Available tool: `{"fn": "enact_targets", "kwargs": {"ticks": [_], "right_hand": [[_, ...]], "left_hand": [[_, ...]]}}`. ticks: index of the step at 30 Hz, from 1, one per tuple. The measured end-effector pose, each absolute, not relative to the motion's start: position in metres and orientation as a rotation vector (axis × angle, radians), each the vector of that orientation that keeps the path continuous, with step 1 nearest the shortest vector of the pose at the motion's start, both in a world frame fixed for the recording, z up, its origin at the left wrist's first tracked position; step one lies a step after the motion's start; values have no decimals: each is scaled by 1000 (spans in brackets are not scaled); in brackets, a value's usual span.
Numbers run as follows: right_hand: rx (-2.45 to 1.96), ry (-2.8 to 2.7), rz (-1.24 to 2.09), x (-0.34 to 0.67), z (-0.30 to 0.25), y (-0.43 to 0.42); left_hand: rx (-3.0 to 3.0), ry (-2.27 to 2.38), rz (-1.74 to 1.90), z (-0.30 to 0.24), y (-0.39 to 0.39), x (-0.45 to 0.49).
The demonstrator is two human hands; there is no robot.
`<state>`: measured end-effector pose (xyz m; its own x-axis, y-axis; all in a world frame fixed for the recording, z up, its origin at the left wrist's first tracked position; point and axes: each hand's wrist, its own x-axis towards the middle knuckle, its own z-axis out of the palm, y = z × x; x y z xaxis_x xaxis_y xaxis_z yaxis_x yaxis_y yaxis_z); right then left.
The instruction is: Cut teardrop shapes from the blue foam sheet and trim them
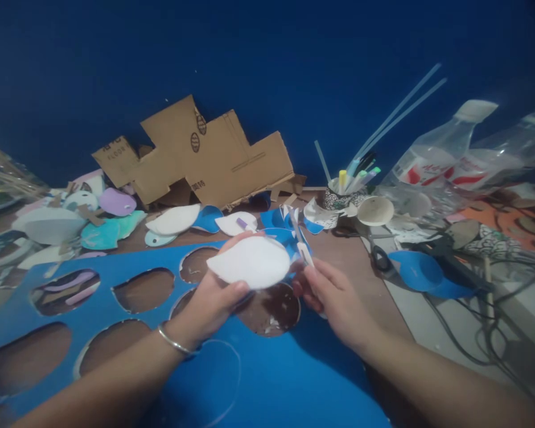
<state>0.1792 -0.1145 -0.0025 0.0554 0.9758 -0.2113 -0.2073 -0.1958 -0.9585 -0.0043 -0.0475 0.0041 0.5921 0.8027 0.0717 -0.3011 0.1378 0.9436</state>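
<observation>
Several round holes [145,289] already gape in the blue sheet [294,380] lying on the counter [352,261], at least six, with brown wood showing through them. Most of the cutting from the sheet's far half therefore looks done. One circle [223,380] is only traced on the near part, not cut, and a broad uncut stretch of blue lies around it, so the sheet seems well past halfway but not used up.

The left hand [209,303] has its grip closed on a white leaf-shaped piece [249,261], thumb on its near edge, holding it up above the sheet and over the holes. The right hand [334,297], just beside it, grips a thin white-handled tool [304,249] whose tip points up past the piece's right end; whether it is scissors or a knife I cannot tell. The piece's outline looks smooth, so its shaping appears nearly finished.

Beyond the sheet, finished-looking shapes [173,220] in white, blue, teal and lilac lie strewn before a cardboard flat [196,154]. To the right stand a cup of pens [345,193], a plastic bottle [437,154] and black scissors [378,257].
</observation>
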Motion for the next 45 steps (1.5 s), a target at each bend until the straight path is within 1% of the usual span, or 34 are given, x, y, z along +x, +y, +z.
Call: {"fn": "enact_targets", "kwargs": {"ticks": [4,9,12,16,22,27,45], "right_hand": [[-1401,-1342,983,187,-3,-118],[-1591,-1887,407,195,15,-121],[-1586,-2024,232,196,19,-119],[-1525,-2063,241,195,8,-117],[-1441,-2057,279,194,-3,-119],[-1444,-2055,275,194,-5,-120],[-1403,-2089,256,193,-3,-121]], "left_hand": [[1017,479,980,0,-47,-6],[1036,509,1132,2,-49,-7],[1073,502,1107,3,-50,-8],[1059,413,1044,3,-50,-10],[1061,381,1045,5,-53,-10],[1079,465,1084,7,-55,-8],[1042,447,1098,9,-59,-5]]}}
